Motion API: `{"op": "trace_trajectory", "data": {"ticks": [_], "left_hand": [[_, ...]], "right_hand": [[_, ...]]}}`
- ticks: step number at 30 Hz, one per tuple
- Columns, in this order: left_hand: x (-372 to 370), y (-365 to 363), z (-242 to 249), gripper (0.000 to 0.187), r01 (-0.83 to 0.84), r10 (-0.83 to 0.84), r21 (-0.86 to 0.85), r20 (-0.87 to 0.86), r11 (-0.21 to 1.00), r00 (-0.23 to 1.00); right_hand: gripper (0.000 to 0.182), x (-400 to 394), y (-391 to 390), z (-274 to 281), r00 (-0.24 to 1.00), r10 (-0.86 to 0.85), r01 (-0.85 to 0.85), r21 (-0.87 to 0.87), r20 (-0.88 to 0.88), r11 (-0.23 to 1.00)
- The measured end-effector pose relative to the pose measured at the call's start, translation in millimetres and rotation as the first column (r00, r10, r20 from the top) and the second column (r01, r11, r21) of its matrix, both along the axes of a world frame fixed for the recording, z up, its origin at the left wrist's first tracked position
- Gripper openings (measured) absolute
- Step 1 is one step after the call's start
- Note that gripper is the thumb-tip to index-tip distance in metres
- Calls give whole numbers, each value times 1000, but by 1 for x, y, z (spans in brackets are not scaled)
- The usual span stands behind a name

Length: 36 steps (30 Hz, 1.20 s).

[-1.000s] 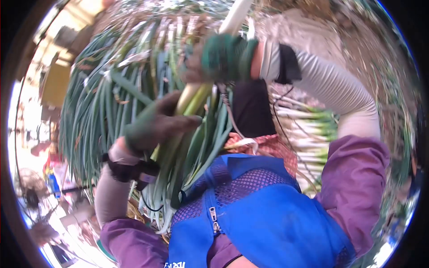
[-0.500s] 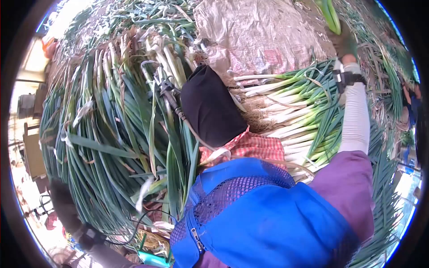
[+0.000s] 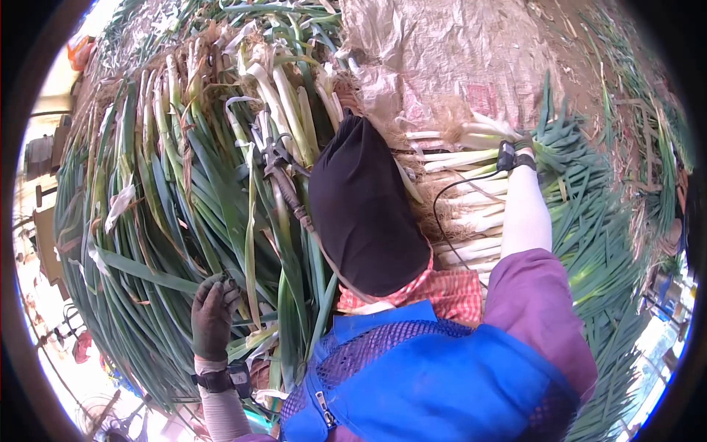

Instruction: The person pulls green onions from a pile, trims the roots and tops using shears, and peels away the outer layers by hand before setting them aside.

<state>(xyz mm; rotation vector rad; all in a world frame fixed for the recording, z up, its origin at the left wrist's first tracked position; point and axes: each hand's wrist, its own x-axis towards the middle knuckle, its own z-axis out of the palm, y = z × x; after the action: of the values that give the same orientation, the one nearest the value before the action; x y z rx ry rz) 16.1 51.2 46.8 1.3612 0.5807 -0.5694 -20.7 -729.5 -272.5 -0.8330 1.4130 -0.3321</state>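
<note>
My left hand point(image 3: 212, 317), in a dark glove, is over the heap of long green onions point(image 3: 162, 243) on the left. Its fingers are curled together near a broad leaf, and whatever they pinch is too small to make out. At the upper right my right hand point(image 3: 524, 146), also gloved, is closed around white stalks of green onions point(image 3: 486, 131), roots pointing left and leaves right. Those stalks lie at the top end of a row of green onions point(image 3: 471, 221). The leaves partly hide my right fingers.
A black-covered rounded shape point(image 3: 368, 206) and red checked cloth point(image 3: 449, 291) are in the centre. Beyond lies a crumpled pale sheet point(image 3: 449, 51). A twisted cord-like strap point(image 3: 291, 195) crosses the left heap. More green leaves lie at the right.
My right hand has come down and left from the upper right, onto the row with the onions. My left hand has moved from the lower left edge up and right over the left heap.
</note>
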Motion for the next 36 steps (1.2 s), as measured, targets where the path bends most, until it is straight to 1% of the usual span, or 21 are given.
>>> {"op": "trace_trajectory", "data": {"ticks": [4,7,8,9,12,14,16,17,18,20,22,23,25,26,28,30,31,33,34,35,36], "left_hand": [[1,-4,-2,24,-14,15,86,-13,996,1000],[3,-16,-6,25,67,-75,261,20,963,997],[5,-21,-8,26,125,-147,342,39,931,988],[7,-25,-10,27,180,-221,420,51,890,974],[12,-37,-28,34,215,-363,513,208,831,908],[23,-63,-26,49,352,-582,707,104,613,806],[28,-69,-58,59,382,-671,729,141,567,728],[33,-87,-51,59,379,-769,862,19,336,639],[38,-108,-44,60,339,-822,937,-129,82,555],[45,-117,-62,54,421,-804,906,-289,-54,519],[48,-123,-74,47,494,-742,869,-345,-22,574],[42,-114,-90,51,393,-761,918,-217,53,611],[46,-104,-79,48,423,-734,866,-103,266,671],[47,-99,-72,46,431,-713,824,-47,368,699],[45,-78,-57,35,348,-612,740,107,575,784],[40,-48,-46,30,276,-466,494,318,825,826],[35,-40,-25,30,224,-393,436,348,871,851],[21,-20,6,32,140,-278,358,369,923,887],[15,-10,16,31,109,-231,331,357,937,905],[12,11,3,27,53,-166,291,381,955,910],[9,33,-16,29,35,-180,374,361,927,915]], "right_hand": [[62,26,16,-49,976,-204,183,219,78,958],[70,46,24,-86,906,-407,314,460,117,831],[69,51,26,-100,999,39,-39,254,4,966],[65,52,35,-105,973,206,-189,156,-101,970],[52,52,59,-113,810,486,-514,-1,-328,858],[44,47,73,-128,629,641,-732,-60,-440,678],[33,41,97,-142,290,701,-946,-304,-652,109],[31,48,118,-119,690,679,-720,-146,-251,678],[30,57,142,-85,953,296,-302,258,64,918],[20,60,190,-23,927,375,-370,234,26,899],[19,68,215,17,868,465,-496,232,176,837],[19,78,225,38,800,556,-591,137,227,795],[23,103,236,88,614,716,-744,-60,332,666],[22,109,252,119,607,714,-692,-209,349,691],[23,136,258,149,187,662,-778,-302,726,551],[19,128,329,246,130,840,-757,-494,526,427],[18,125,365,296,112,906,-741,-573,409,350],[22,130,407,282,-188,937,-649,-754,293,105],[34,120,436,308,-222,967,-802,-588,122,-110],[48,115,463,320,-320,899,-740,-513,-299,-434],[63,104,488,302,-244,828,-686,-513,-505,-516]]}}
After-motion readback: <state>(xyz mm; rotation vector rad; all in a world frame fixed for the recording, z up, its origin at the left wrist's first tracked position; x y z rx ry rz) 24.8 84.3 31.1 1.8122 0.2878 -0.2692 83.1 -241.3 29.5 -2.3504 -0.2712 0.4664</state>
